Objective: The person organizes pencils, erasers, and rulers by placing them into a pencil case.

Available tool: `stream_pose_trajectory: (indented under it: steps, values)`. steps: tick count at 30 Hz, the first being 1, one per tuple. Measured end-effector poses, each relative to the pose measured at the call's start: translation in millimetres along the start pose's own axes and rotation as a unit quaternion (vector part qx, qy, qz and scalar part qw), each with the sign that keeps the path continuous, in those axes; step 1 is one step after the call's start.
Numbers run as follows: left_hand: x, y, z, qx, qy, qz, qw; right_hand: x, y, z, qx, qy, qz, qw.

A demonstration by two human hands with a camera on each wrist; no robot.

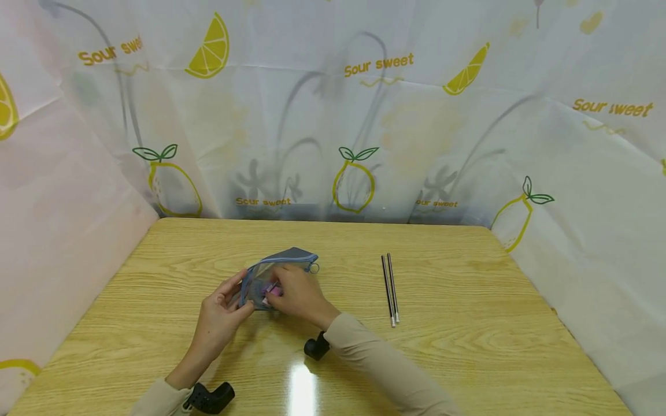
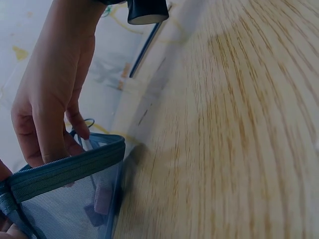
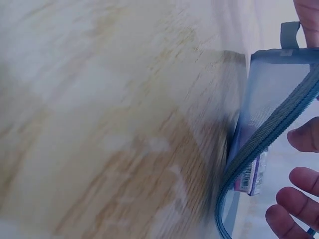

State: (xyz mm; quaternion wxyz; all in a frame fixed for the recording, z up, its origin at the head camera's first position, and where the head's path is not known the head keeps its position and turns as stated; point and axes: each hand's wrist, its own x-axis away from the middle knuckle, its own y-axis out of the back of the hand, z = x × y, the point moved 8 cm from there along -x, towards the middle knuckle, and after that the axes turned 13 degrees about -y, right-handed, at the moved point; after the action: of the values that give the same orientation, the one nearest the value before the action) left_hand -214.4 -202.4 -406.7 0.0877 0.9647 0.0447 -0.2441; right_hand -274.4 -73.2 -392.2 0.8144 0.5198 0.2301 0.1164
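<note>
Head view: left hand (image 1: pixel 219 318) grips mesh zip pouch (image 1: pixel 257 284) by its edge; right hand (image 1: pixel 302 293) inside, fingers loosely curled, seemingly holding nothing. Pink-purple box (image 3: pixel 244 177) in pouch; two pencils (image 1: pixel 392 286) off to the right.

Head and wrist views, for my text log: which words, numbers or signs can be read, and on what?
"Sour sweet", repeated, some partly folded, on the curtain.
Block in the pouch: barcode, too small to read.
Pencils: no readable text.
</note>
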Motion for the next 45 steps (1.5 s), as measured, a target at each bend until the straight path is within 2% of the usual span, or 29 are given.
stream_pose_trajectory:
  steps: [20,29,38,45]
  values:
    - [-0.4,1.1,0.8,-0.004,-0.007,0.003,1.0,9.6,21.5,4.3,0.004,0.032,-0.006,0.9995]
    - [0.6,0.9,0.1,-0.005,-0.014,0.003,0.9999,14.5,30.9,8.0,-0.002,0.064,-0.017,0.9978]
    - [1.0,1.5,2.1,-0.002,-0.013,0.0,0.9999,18.3,39.0,5.5,0.013,0.047,-0.03,0.9983]
    - [0.8,2.2,1.2,0.003,-0.015,-0.003,0.9999,22.0,48.6,2.6,0.001,0.062,-0.028,0.9976]
